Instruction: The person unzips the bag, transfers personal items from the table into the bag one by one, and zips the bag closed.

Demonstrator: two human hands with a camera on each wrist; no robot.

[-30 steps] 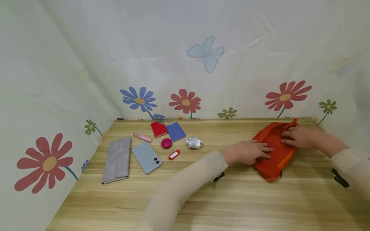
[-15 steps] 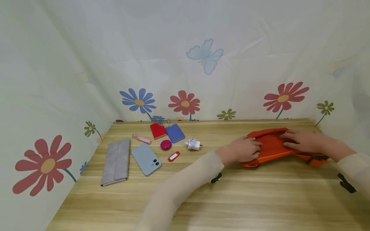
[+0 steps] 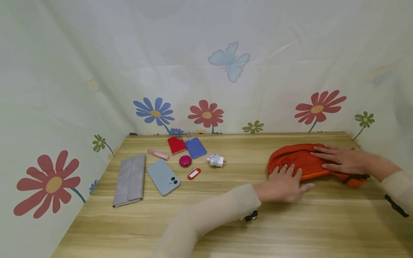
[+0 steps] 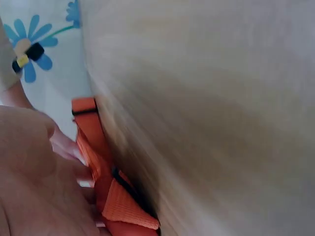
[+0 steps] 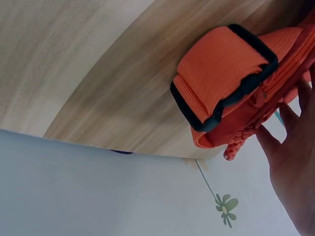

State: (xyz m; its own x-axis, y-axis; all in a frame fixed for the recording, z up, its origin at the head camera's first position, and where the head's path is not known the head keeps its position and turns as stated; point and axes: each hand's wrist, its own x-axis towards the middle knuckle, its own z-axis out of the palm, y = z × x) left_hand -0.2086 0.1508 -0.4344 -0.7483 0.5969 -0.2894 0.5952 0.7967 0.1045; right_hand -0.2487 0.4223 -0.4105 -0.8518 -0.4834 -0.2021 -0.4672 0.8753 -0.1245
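Note:
An orange waist bag [image 3: 300,159] lies on the table at the right, its long side toward me. My left hand [image 3: 284,184] has its fingers spread, the fingertips resting on the bag's near left edge and the thumb pointing right. Across the bag's right part lies my right hand [image 3: 346,159], fingers extended over the fabric. In the right wrist view the bag's strap with a black buckle [image 5: 246,88] shows, beside a zipper and a braided pull [image 5: 236,145]. The left wrist view shows the orange webbing [image 4: 129,206] by the left palm.
To the left on the wooden table [image 3: 226,229] lie a grey folder [image 3: 130,181], a light blue phone [image 3: 163,177], a pink tube [image 3: 158,154], a red booklet [image 3: 176,145], a blue card holder [image 3: 195,147], a magenta round case [image 3: 185,161], a red key tag [image 3: 194,174] and a white charger [image 3: 216,160].
The waist bag has turned from upright to lengthwise and now lies flatter. My left hand has shifted from its left side to its near edge; my right hand has moved slightly right.

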